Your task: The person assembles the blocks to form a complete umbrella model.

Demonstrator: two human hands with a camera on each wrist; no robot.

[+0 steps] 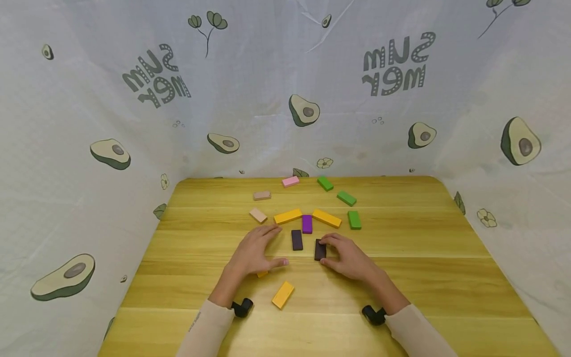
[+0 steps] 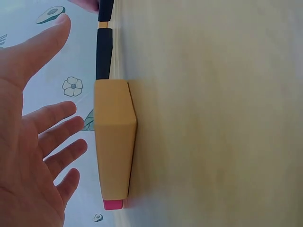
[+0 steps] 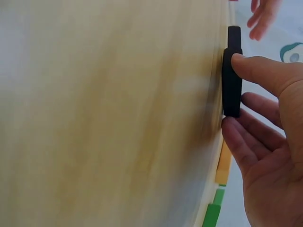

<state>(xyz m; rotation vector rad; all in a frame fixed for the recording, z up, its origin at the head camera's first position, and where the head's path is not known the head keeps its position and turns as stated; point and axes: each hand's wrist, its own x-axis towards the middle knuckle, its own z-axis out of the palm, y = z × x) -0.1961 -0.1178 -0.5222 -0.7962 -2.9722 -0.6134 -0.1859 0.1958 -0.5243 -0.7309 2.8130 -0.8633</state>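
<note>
My right hand (image 1: pixel 350 257) pinches a black block (image 1: pixel 319 250) on the table between thumb and fingertips. In the right wrist view the thumb lies near one end of this black block (image 3: pixel 232 85), with fingertips at the other. A second black block (image 1: pixel 297 240) lies to its left, between the two hands. My left hand (image 1: pixel 254 252) hovers with thumb and fingers spread and holds nothing. Beneath it a yellow block (image 1: pixel 262 273) is mostly hidden. Another yellow block (image 1: pixel 283 295) lies nearer my body. The left wrist view shows a yellow-orange block (image 2: pixel 113 137) beside the open palm.
Beyond the hands, a purple block (image 1: pixel 307 224) stands between two long yellow blocks, left (image 1: pixel 287 216) and right (image 1: pixel 327 218). Green blocks (image 1: pixel 346 198) curve along the right; a pink block (image 1: pixel 290 181) and beige blocks (image 1: pixel 258 215) lie left. A printed curtain (image 1: pixel 267 99) borders the wooden table (image 1: pixel 401 238).
</note>
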